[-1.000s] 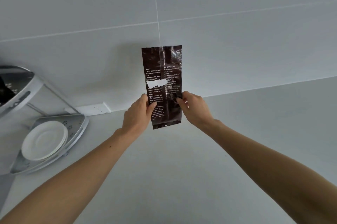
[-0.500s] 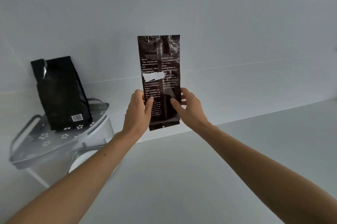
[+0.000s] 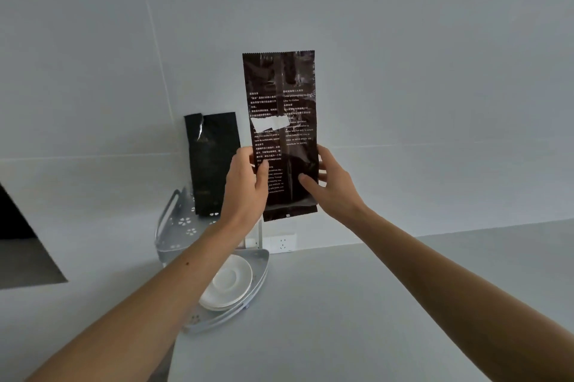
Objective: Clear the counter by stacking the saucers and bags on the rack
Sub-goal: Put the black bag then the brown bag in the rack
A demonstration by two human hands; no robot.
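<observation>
I hold a flat dark brown bag (image 3: 284,120) with white print upright in front of the wall. My left hand (image 3: 245,186) grips its lower left edge and my right hand (image 3: 329,187) grips its lower right edge. Below and left stands a grey two-tier corner rack (image 3: 174,226). A black bag (image 3: 212,161) stands upright on its upper tier, leaning on the wall. White saucers (image 3: 228,283) are stacked on the lower tier, partly hidden by my left forearm.
A white wall socket (image 3: 279,243) sits on the tiled wall just right of the rack. The grey counter (image 3: 372,304) stretches to the right. A dark opening (image 3: 15,220) lies at the far left.
The view has swung left, bringing the rack toward the middle. The brown bag, held in both hands, now hangs just right of and above the rack's upper tier.
</observation>
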